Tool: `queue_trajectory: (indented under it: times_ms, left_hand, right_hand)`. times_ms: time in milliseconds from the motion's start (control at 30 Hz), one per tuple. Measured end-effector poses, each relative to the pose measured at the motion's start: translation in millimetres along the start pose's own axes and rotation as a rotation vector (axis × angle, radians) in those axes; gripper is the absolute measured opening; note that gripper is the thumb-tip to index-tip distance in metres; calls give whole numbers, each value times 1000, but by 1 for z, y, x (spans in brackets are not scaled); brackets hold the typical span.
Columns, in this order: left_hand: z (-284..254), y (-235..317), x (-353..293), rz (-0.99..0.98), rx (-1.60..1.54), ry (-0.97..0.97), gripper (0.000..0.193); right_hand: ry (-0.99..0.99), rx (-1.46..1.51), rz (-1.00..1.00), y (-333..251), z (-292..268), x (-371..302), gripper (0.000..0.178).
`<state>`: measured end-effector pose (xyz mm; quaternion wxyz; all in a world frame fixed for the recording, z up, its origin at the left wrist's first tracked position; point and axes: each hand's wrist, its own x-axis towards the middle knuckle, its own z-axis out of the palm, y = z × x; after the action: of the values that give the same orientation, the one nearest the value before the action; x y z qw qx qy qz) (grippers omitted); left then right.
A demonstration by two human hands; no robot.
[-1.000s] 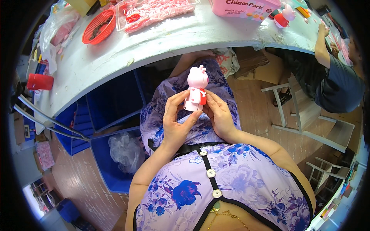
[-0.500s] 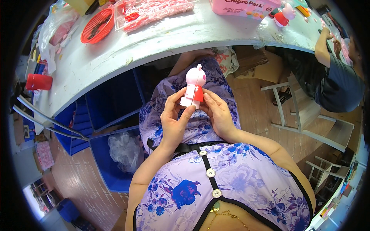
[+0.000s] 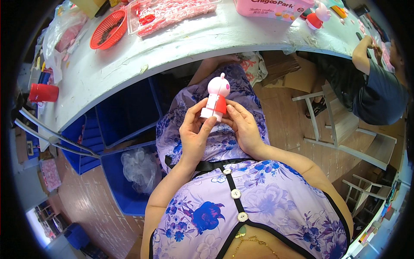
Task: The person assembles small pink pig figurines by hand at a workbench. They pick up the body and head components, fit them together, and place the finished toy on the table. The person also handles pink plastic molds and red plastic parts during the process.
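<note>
A pink and red plastic toy figure (image 3: 217,88) stands nearly upright between my two hands, above my lap. Its round pink head points toward the table; one side of the body is red and the other pale pink, with a seam line between them. My left hand (image 3: 192,126) is closed on the pale side, thumb across the base. On the red side, my right hand (image 3: 245,129) grips with thumb and fingers near the lower edge. Some fingertips are hidden behind the figure.
On the white table (image 3: 194,41) are a red basket (image 3: 98,39) of dark small parts, a clear tray (image 3: 137,26) of pink pieces, a pink box (image 3: 276,11) and a similar figure (image 3: 318,17). Blue bins (image 3: 125,196) stand below left. A person (image 3: 379,97) works at right by a chair (image 3: 334,114).
The figure has tilted very slightly in my hands. At right, the other person's hands have shifted a little, and a dark tool shows there more clearly.
</note>
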<state>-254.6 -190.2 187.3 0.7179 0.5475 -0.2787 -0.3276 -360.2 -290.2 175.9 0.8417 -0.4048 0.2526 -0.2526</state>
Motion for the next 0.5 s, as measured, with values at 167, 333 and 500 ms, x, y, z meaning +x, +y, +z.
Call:
queue_trajectory:
  times_ms: [167,333,500]
  left_hand:
    - [1,0,1,-19,-42,11,43]
    - [-1,-2,1,-37,-47,26,41]
    - [-3,-5,1,-69,-58,51,40]
  right_hand:
    - [7,-2,14,0,-1,0,35]
    - [-2,-32,26,-2,1,0,32]
    - [-13,-17,26,-4,1,-1,34]
